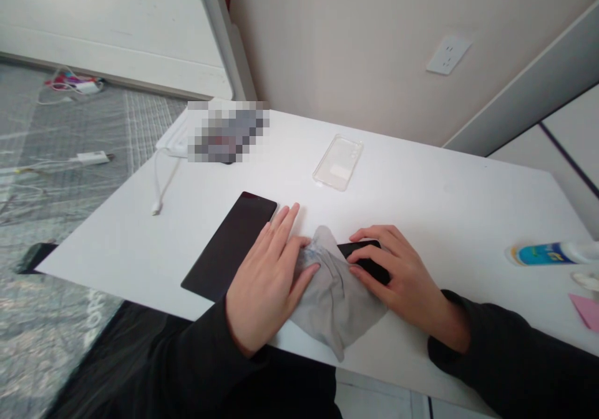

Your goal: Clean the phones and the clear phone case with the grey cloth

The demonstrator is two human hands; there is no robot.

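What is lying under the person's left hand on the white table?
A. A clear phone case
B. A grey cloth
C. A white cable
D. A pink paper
B: the left hand presses flat on the grey cloth, while the clear phone case and white cable lie farther back, untouched.

White table (pixel 444 207), beige wall (pixel 355 38) — white socket (pixel 448 54), grey patterned floor (pixel 56 175).

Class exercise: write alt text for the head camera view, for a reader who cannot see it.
Two hands, left and right, press a crumpled grey cloth over a flat black slab on a white table; a clear phone case lies behind.
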